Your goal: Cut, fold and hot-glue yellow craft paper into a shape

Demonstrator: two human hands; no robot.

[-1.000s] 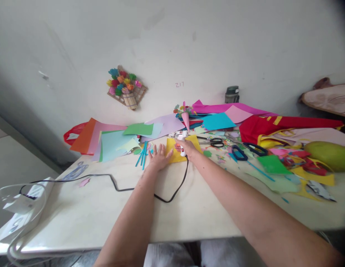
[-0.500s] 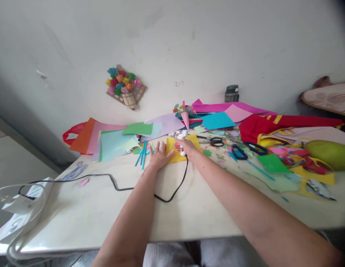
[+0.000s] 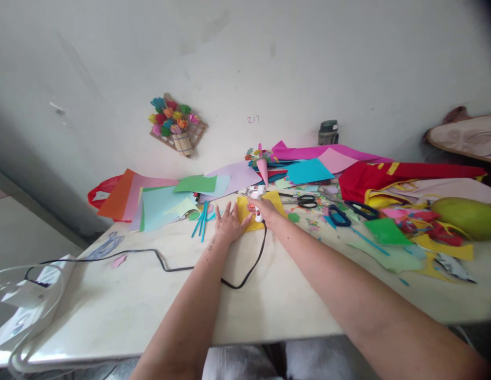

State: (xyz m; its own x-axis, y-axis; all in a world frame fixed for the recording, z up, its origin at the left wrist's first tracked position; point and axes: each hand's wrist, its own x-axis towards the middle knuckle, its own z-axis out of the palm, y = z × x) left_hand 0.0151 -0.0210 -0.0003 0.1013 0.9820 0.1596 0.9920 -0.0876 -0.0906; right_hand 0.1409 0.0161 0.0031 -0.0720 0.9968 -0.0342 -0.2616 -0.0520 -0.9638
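My left hand (image 3: 228, 226) lies with its fingers spread at the left edge of a yellow paper sheet (image 3: 275, 200). Wrapped round a white glue gun (image 3: 258, 213), my right hand (image 3: 269, 212) is over the same sheet, and the gun's nozzle end points left. A black cord (image 3: 245, 282) hangs from the gun's handle and runs left across the table. Several blue paper strips (image 3: 201, 221) lie just left of my left hand. Beyond the gun, a pink paper cone with small flowers (image 3: 262, 169) rests near the wall.
Coloured sheets (image 3: 162, 211) lie at the back left. Scissors (image 3: 307, 201), more scissors (image 3: 340, 215), paper scraps and a green fruit (image 3: 463, 217) are on the right. A white power strip (image 3: 57, 274) sits at the left edge. A dark bottle (image 3: 328, 133) stands at the back.
My left hand has shifted slightly to the right along the yellow sheet's edge. My right hand keeps its hold on the glue gun, and the whole view has moved a little.
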